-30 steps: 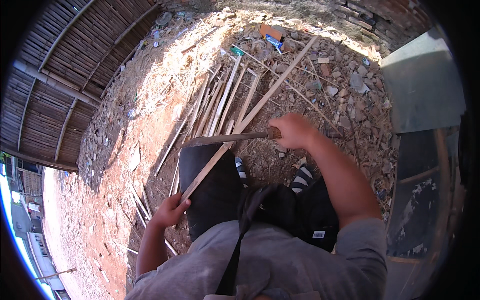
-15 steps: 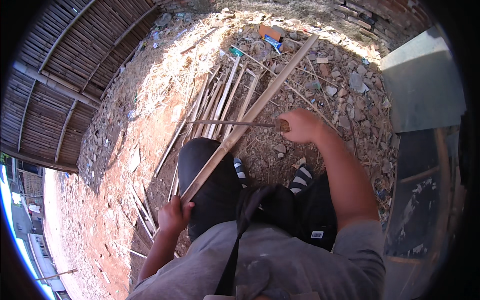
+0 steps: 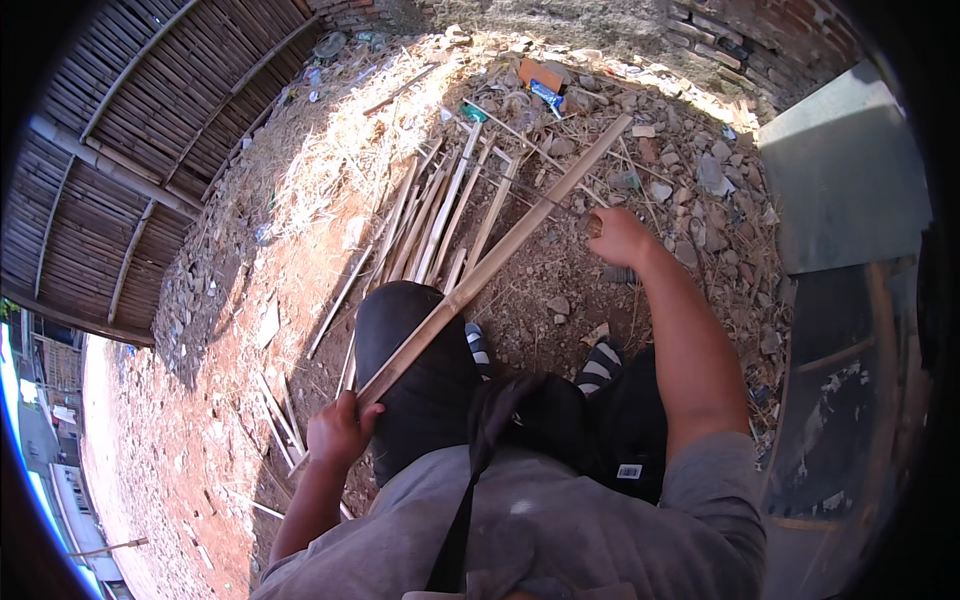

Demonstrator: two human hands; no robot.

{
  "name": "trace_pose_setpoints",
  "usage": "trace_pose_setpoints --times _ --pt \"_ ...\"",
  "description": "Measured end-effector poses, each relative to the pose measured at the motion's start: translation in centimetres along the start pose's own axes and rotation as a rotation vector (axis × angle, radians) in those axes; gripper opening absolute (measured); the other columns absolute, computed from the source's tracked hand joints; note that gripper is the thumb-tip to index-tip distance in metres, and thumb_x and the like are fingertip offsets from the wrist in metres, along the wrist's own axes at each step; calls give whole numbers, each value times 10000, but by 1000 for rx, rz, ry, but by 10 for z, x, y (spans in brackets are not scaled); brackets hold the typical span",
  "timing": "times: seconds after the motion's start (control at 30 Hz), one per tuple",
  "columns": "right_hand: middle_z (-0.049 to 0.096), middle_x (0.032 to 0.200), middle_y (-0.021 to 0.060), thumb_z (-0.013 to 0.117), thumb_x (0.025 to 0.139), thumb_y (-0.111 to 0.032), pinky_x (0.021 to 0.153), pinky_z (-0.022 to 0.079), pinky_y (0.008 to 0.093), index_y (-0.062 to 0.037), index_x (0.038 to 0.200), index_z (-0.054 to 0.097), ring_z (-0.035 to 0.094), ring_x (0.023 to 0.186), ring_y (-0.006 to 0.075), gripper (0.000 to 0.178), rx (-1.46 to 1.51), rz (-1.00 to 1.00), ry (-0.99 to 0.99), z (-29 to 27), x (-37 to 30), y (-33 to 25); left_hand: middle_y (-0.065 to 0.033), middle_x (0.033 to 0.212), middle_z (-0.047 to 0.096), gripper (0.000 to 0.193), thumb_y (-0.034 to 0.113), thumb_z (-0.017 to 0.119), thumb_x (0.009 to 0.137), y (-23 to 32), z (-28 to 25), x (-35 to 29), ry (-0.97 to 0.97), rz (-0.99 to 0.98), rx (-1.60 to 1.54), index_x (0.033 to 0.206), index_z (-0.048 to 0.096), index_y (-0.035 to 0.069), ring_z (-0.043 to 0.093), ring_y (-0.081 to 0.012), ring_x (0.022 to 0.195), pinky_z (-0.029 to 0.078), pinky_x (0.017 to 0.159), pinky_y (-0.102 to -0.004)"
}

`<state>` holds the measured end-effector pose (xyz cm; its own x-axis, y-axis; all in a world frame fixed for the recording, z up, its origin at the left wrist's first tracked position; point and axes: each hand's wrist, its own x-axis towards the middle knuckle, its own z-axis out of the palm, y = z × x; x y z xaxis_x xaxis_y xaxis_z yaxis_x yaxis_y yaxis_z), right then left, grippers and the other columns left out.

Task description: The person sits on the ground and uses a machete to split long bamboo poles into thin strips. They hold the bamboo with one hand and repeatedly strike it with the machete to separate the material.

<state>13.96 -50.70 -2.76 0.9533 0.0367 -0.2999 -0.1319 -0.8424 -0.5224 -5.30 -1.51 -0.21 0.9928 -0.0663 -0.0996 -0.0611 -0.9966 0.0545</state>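
My left hand (image 3: 340, 432) is closed round the near end of a long, flat bamboo strip (image 3: 480, 275). The strip rests over my left thigh and slants away to the far right. In my right hand (image 3: 622, 240) is a long-bladed knife (image 3: 595, 227), gripped by its brown handle. Its dark, narrow blade points up and left and crosses the strip in its far half. Whether the blade touches the strip there, I cannot tell.
Several split bamboo pieces (image 3: 440, 215) lie on the ground beyond my left knee. Rubble (image 3: 700, 210) and dry straw (image 3: 340, 130) cover the ground. A woven bamboo wall (image 3: 120, 170) stands at left, a brick wall (image 3: 740, 40) at back, a grey panel (image 3: 850, 175) at right.
My right hand has moved slightly right and farther away. The knife blade has swung from nearly level to slanting up and left. The strip's far end appears nearer to me.
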Motion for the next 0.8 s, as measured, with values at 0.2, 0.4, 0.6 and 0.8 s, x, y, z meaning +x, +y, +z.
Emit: trace_pose_setpoints --times 0.2,0.4,0.6,0.8 --pt "702 997 224 633 788 -175 846 545 467 -23 1054 666 679 937 381 308 -221 -221 -54 -3 -26 -54 -180 716 666 503 573 625 916 -11 12 -6 16 12 -35 899 549 76 674 -415 685 519 616 -533" --pt "686 1134 242 707 822 -271 919 528 440 10 1268 621 672 1051 364 534 71 135 8 -18 -5 15 -180 729 677 505 582 622 915 -6 -7 6 -45 11 37 893 558 82 680 -416 700 523 625 -528" --pt "661 1239 214 773 824 -471 973 501 397 -5 1334 575 645 1155 335 718 325 11 72 -12 -16 5 -171 710 677 470 546 683 891 5 -26 -7 -1 -55 -13 861 576 89 686 -414 701 526 633 -517" --pt "658 888 117 780 832 -478 753 488 402 -15 1133 653 635 814 240 567 315 -129 119 -15 -25 0 -208 720 675 385 438 699 910 15 -17 -18 61 -108 -147 895 597 67 677 -445 727 514 646 -542"
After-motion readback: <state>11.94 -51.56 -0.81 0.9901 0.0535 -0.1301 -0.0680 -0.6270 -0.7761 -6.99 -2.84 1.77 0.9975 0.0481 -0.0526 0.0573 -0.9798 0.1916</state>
